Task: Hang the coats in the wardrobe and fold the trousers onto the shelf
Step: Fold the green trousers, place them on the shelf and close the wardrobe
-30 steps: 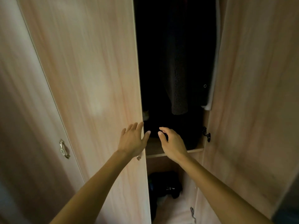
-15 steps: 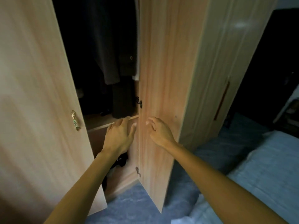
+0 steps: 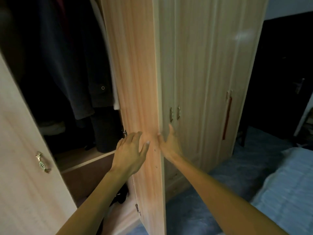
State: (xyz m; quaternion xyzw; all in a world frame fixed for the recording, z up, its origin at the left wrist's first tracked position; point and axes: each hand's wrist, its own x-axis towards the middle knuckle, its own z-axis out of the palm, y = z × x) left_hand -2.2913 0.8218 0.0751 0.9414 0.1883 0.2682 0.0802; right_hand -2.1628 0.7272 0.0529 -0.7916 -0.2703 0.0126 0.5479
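The wardrobe [image 3: 208, 68] fills the frame's centre and left, its open right door [image 3: 138, 82] edge-on before you, with dark coats [image 3: 71, 65] already hanging in the upper left above the shelf [image 3: 81, 158]; the bed [image 3: 279, 192] lies at lower right. Your left hand [image 3: 130, 155] rests flat and spread on the door's inner face, your right hand [image 3: 169, 145] open against its outer edge, neither holding a garment. Any coat will likely be soft, limp and fairly heavy, so take it at the collar or shoulders; no trousers are visible.
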